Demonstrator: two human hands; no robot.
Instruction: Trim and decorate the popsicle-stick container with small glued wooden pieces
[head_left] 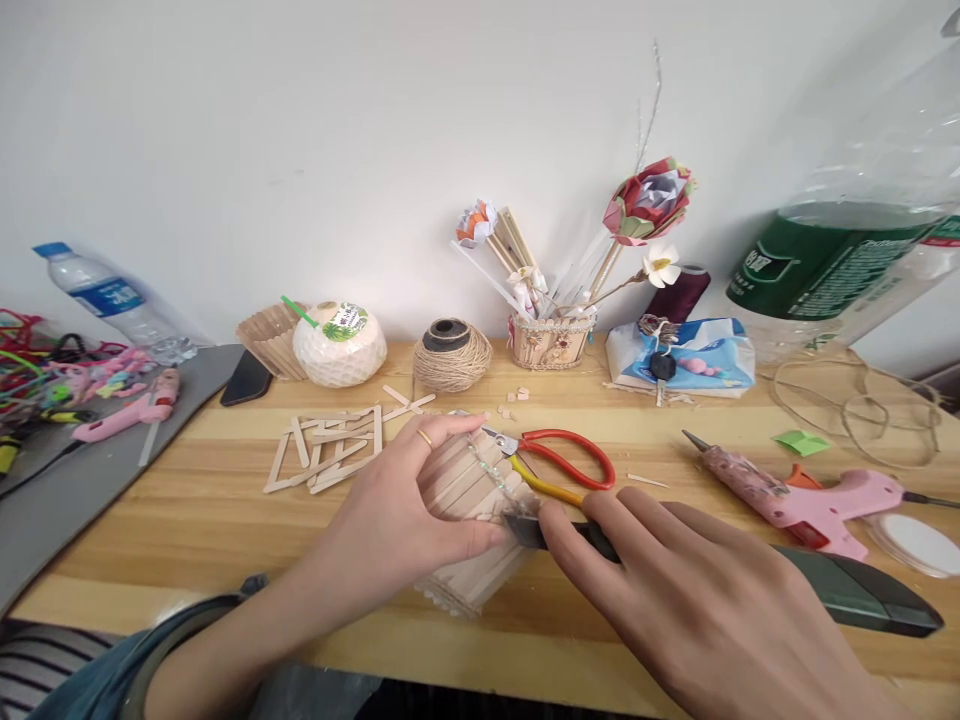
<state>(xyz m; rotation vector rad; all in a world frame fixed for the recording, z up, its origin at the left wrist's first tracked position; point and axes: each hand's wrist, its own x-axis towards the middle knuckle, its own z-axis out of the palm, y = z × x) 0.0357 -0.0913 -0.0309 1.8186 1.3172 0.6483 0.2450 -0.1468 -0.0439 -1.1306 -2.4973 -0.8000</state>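
My left hand [405, 510] grips a small box built of wooden craft sticks [469, 500] at the middle of the wooden table [210, 520]; a ring is on one finger. A thin beaded strand runs across the box's top. My right hand [697, 600] holds a dark utility knife [862, 592], its blade tip [523, 530] pressed against the box's right edge. Red-handled scissors [566, 462] lie just behind the box.
Loose craft sticks [330, 450] lie left of the box. A pink glue gun [802, 497] is at right, a second one [131, 410] at left. At the back stand a twine ball [451, 355], a stick holder with paper flowers [551, 340], tissues [694, 358] and bottles [840, 255].
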